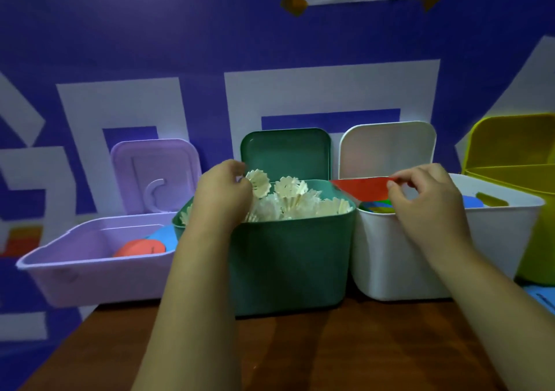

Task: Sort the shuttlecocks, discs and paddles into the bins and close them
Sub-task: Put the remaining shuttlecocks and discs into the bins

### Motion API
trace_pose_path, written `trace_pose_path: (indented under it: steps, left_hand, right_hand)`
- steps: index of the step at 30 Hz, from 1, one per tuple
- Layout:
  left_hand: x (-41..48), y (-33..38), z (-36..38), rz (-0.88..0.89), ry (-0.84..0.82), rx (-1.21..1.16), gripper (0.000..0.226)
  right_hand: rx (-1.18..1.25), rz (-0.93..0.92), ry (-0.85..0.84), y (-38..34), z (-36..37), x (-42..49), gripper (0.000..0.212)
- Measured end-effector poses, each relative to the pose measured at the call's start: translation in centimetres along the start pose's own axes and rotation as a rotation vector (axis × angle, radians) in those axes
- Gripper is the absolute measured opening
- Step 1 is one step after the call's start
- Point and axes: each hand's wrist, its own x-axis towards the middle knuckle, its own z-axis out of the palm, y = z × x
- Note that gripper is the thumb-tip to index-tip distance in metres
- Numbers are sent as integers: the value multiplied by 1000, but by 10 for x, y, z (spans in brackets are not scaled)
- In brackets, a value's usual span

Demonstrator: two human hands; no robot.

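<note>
red disc point(360, 188) juts left from right grip point(420, 203); shuttlecock point(260, 184) in left grip point(222, 194)

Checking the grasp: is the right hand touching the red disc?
Touching. The head view shows the right hand pinching the red disc at its edge.

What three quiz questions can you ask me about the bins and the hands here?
1. True or false: the green bin has its lid shut.
2. What does the right hand pinch? A) a cup B) a red disc C) a paddle
3. Fill in: the left hand holds a shuttlecock over the ___ bin.
Key: 1 false, the lid stands open. 2 B. 3 green.
</note>
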Motion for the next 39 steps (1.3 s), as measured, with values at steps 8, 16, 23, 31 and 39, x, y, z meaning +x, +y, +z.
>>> trace_pose_path:
  steps: [8, 16, 23, 31, 39]
  left_hand:
    - [-14, 28, 37, 266, -213, 132, 37]
    - [-8, 21, 55, 339, 49, 255, 14]
    - [-14, 33, 54, 497, 411, -10, 7]
    - [-19, 43, 60, 281, -32, 247, 37]
    - [-20, 39, 55, 273, 40, 252, 44]
  right_hand:
    - [-68, 57, 6, 1, -16, 12, 9]
    - [-132, 234, -56, 19, -30, 25, 16]
    - [-304, 350, -321, 13, -32, 28, 32]
    - [-202, 326, -351, 6, -34, 26, 28]
    - [-117, 332, -341, -1, -40, 25, 23]
